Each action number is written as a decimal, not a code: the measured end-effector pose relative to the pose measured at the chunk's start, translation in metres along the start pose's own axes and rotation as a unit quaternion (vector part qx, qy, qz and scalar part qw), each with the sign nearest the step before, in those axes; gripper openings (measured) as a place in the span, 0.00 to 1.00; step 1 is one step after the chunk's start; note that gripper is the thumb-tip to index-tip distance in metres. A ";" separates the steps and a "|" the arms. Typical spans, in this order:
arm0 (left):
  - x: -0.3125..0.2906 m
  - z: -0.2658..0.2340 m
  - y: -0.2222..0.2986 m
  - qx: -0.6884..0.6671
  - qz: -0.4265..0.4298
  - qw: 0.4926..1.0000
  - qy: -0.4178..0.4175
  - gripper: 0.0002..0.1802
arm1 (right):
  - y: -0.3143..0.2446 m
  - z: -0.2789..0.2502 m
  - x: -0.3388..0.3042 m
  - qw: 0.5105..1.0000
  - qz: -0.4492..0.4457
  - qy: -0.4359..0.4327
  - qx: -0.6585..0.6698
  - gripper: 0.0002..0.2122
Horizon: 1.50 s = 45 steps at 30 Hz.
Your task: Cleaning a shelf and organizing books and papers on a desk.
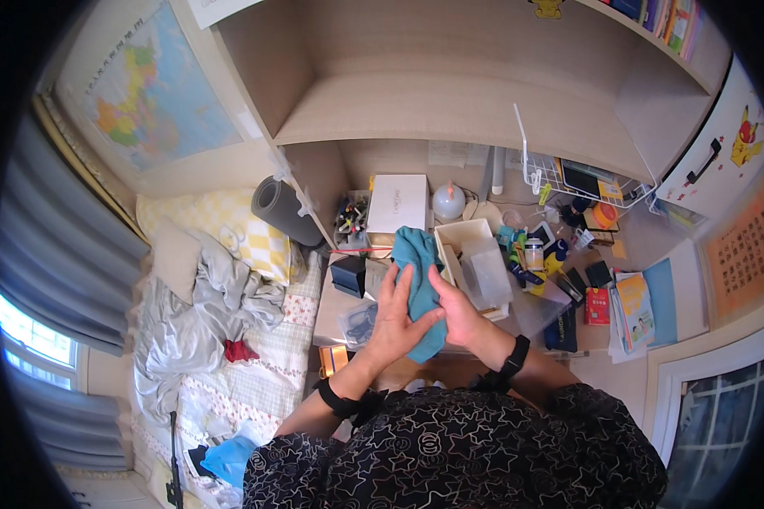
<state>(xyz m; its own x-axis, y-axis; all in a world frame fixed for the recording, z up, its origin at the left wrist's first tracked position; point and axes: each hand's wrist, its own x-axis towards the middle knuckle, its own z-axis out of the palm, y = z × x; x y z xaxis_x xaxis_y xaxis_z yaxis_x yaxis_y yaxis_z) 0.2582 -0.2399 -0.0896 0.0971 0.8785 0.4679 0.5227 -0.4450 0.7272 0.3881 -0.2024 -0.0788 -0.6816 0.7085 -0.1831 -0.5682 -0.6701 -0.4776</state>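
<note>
Handling of the cloth: a teal cloth (421,293) is held by both hands, bunched lengthwise, above the front part of the worktop (328,312).
Left hand: the cloth is gripped from its left side by the left hand (395,316), with the thumb laid across it.
Right hand: the cloth is clamped along its right side by the right hand (462,314), with the thumb pointed up along it; how tightly it is squeezed cannot be told.
Done so far: the cloth is judged to be fully in hand, gathered rather than spread; whether it has been used on any surface cannot be told.
Left over: the cloth is not yet set down, so its handling is judged unfinished.
Worktop, back edge: a white box (399,188) and a round lamp (448,202) are placed there, with pens (350,216) toward the left corner.
Worktop, middle: a cream bin (450,236) is set just beside the cloth.
Worktop, right end: a bottle (534,253), a red box (597,307) and booklets (633,307) are scattered about, judged unsorted.
</note>
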 end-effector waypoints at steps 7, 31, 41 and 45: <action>0.040 -0.038 -0.007 -0.024 -0.004 0.999 0.039 0.22 | -0.003 -0.003 -0.018 0.986 -0.012 -0.083 -0.142 0.23; 0.428 -0.055 -0.082 0.351 -0.146 0.881 -0.281 0.43 | -0.311 -0.087 -0.010 0.242 -0.543 0.364 -0.717 0.08; 0.471 0.206 0.053 0.222 0.200 0.852 -0.430 0.35 | -0.318 -0.087 0.004 0.140 -0.530 0.444 -0.709 0.06; 0.481 0.171 0.027 0.222 0.181 0.859 -0.424 0.32 | -0.320 -0.090 -0.001 0.140 -0.501 0.446 -0.728 0.07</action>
<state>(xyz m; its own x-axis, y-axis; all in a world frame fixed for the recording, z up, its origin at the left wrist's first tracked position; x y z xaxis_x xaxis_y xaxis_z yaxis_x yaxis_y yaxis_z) 0.4639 0.2008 0.0690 0.8053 0.5910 -0.0472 0.5813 -0.7714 0.2589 0.6122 0.0307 -0.0031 0.1011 0.4662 0.8789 0.9670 0.1614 -0.1969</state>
